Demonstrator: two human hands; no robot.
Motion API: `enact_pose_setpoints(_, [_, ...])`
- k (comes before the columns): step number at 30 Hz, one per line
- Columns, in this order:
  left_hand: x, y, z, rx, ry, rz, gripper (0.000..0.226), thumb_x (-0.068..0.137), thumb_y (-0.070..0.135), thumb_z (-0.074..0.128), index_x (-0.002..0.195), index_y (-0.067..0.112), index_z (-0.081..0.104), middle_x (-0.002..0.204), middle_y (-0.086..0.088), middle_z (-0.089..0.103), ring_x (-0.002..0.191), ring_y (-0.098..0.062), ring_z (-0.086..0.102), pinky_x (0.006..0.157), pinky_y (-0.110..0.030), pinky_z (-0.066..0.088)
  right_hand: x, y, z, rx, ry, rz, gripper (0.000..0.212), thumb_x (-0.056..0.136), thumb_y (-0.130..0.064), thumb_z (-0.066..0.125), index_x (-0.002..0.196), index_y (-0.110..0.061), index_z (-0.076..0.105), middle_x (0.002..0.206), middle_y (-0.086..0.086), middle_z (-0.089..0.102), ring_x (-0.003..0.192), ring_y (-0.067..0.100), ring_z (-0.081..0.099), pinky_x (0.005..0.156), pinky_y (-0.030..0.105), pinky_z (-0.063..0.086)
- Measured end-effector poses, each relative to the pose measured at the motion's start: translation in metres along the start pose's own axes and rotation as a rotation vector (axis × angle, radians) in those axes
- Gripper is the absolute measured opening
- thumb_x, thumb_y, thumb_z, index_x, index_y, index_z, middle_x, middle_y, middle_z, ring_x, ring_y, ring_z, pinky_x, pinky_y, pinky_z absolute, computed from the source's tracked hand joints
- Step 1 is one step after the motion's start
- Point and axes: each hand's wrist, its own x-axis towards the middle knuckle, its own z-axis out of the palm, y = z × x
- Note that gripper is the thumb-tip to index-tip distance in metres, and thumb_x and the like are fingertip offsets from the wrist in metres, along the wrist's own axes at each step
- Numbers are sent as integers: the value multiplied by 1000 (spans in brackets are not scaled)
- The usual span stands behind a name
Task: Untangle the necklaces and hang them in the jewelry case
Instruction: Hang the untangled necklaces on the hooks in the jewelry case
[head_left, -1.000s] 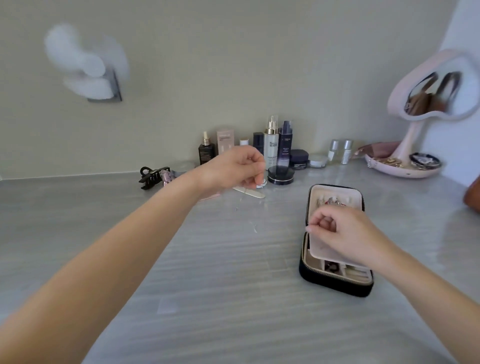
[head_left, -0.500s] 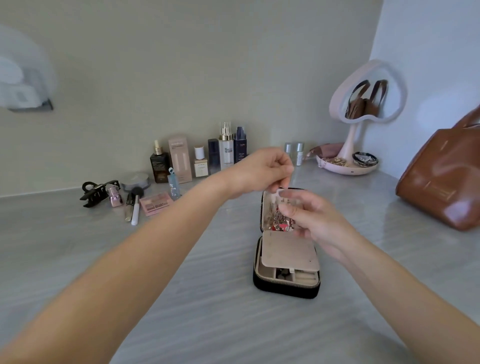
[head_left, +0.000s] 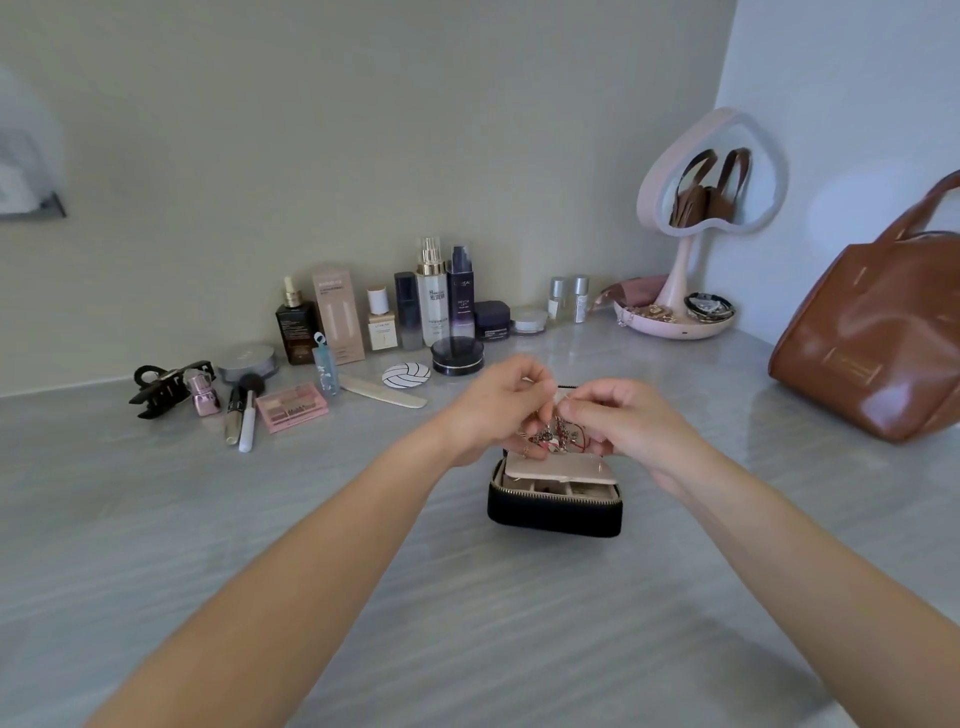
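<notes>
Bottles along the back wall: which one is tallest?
The white pump bottle with the gold collar, just left of the dark purple bottle; its clear cap rises above every other bottle in the row.

Left hand (head_left: 498, 402) and right hand (head_left: 623, 421) pinching tangled necklaces (head_left: 558, 434) over open jewelry case (head_left: 555, 512), cosmetics lining grey surface (head_left: 467, 597).

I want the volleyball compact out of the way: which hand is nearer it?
Left. The left hand is just right of the compact; the right hand is farther right.
</notes>
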Motion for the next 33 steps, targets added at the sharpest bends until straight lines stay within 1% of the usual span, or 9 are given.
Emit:
enact_pose_setpoints(5, [-2, -9, 0, -20, -11, -24, 11, 95, 18, 44, 84, 16, 45, 69, -1, 50, 48, -4, 44, 56, -29, 55, 6, -13, -3, 0, -41, -33, 14, 86, -12, 59, 73, -10, 62, 51, -4, 57, 42, 8, 44, 45, 21, 37])
enact_pose_setpoints(8, [-6, -15, 1, -57, -35, -18, 8, 96, 21, 43, 98, 18, 50, 85, 1, 52, 60, -7, 49, 54, -26, 56, 8, -18, -2, -6, -79, -51, 14, 86, -9, 57, 74, -11, 62, 64, 1, 61, 41, 2, 44, 41, 17, 37])
enact_pose_setpoints(13, [-11, -21, 3, -151, -133, -14, 19, 97, 22, 39, 95, 19, 57, 95, 3, 64, 70, -7, 52, 60, -27, 56, 10, -26, 0, -96, -116, -76, 12, 85, -11, 60, 74, -12, 64, 57, -1, 56, 35, 2, 41, 38, 14, 33])
enact_pose_setpoints(18, [-8, -21, 9, -132, -73, 96, 27, 98, 14, 35, 85, 17, 59, 63, 9, 68, 63, -3, 57, 63, -17, 45, 15, -38, -3, -178, -99, -116, 7, 84, -10, 61, 79, -8, 64, 50, -5, 54, 34, 1, 43, 37, 12, 32])
enact_pose_setpoints(21, [-6, -24, 11, -104, -7, 113, 29, 97, 14, 36, 80, 17, 60, 56, 12, 64, 61, -1, 56, 68, -17, 44, 17, -42, -7, -242, -89, -146, 3, 83, -8, 63, 82, -7, 65, 45, -8, 55, 32, 1, 41, 38, 11, 33])
enact_pose_setpoints(24, [-6, -26, 15, -128, 6, 97, 31, 97, 14, 37, 76, 17, 58, 53, 14, 60, 61, -1, 52, 73, -23, 41, 17, -43, -8, -290, -114, -158, 9, 83, -8, 62, 91, -5, 65, 57, -2, 58, 33, -1, 42, 38, 10, 34])
enact_pose_setpoints(27, [-9, -26, 18, -71, -11, 94, 31, 98, 13, 35, 74, 17, 56, 50, 18, 59, 59, -1, 47, 68, -18, 40, 16, -43, -10, -320, -116, -183, 12, 84, -7, 61, 93, 0, 66, 63, 3, 57, 34, -3, 45, 38, 6, 33])
enact_pose_setpoints(30, [-12, -26, 18, -84, -26, 91, 32, 98, 12, 35, 74, 17, 56, 50, 14, 56, 62, -9, 38, 63, -18, 37, 16, -42, -14, -346, -99, -214, 12, 84, -8, 62, 91, 0, 68, 57, -2, 57, 35, -5, 46, 39, 5, 33])
enact_pose_setpoints(33, [-12, -29, 16, -95, -7, 88, 31, 97, 12, 37, 75, 16, 58, 64, 1, 47, 64, -12, 39, 64, -23, 36, 17, -39, -21, -456, -157, -228, 13, 83, -14, 65, 89, -5, 71, 50, -11, 61, 44, -7, 50, 47, 6, 38])
